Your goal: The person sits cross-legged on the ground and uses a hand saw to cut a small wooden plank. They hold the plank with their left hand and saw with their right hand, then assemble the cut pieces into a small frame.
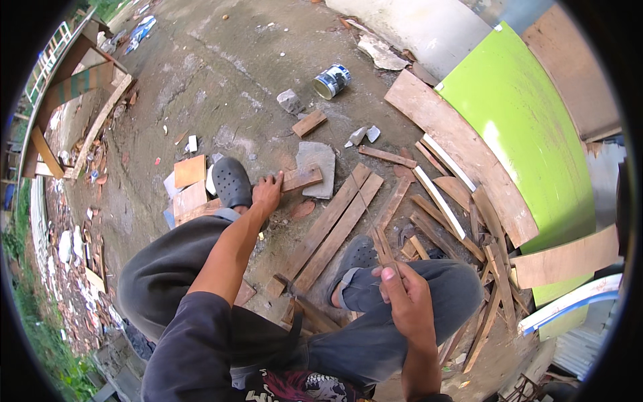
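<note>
My left hand [267,190] presses on a short brown wooden plank [303,178], beside my left shoe [232,182], a grey clog. The plank's far end rests over a flat grey stone slab [317,161]. Raised above my right knee, my right hand [406,295] is closed around a long thin dark tool [366,209], seen edge-on and pointing away from me. It looks like a narrow blade; its exact kind does not show. Two long boards [338,224] lie side by side on the ground between my feet.
Loose wood scraps [492,268] pile up at the right, beside a bright green panel [519,120]. Ahead lie a paint can [331,82] on its side, a concrete chunk [290,101] and a small wood block [309,123]. Square wood pieces [190,171] lie by my left shoe.
</note>
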`<action>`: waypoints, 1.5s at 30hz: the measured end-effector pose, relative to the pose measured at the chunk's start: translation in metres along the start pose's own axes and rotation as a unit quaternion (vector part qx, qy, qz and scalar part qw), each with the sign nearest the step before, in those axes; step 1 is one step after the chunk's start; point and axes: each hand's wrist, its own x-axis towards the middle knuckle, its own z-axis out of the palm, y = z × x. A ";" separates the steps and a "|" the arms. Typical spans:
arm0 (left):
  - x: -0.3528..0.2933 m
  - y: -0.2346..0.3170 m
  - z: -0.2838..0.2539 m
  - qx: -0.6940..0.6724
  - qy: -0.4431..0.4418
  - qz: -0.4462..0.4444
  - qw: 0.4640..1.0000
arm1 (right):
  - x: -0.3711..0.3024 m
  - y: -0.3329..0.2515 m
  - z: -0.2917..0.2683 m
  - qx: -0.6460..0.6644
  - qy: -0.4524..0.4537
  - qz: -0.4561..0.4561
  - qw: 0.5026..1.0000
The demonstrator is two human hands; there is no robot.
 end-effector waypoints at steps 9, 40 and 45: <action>0.002 -0.012 -0.015 -0.028 -0.034 0.010 0.999 | 0.016 0.009 0.023 -0.098 0.011 0.040 0.994; -0.082 0.003 -0.069 -0.011 -0.068 -0.090 0.994 | -0.011 0.040 -0.018 -0.078 0.080 -0.035 0.993; -0.090 0.031 -0.027 -0.097 -0.136 -0.092 0.982 | -0.009 0.046 -0.026 -0.011 0.101 -0.011 0.995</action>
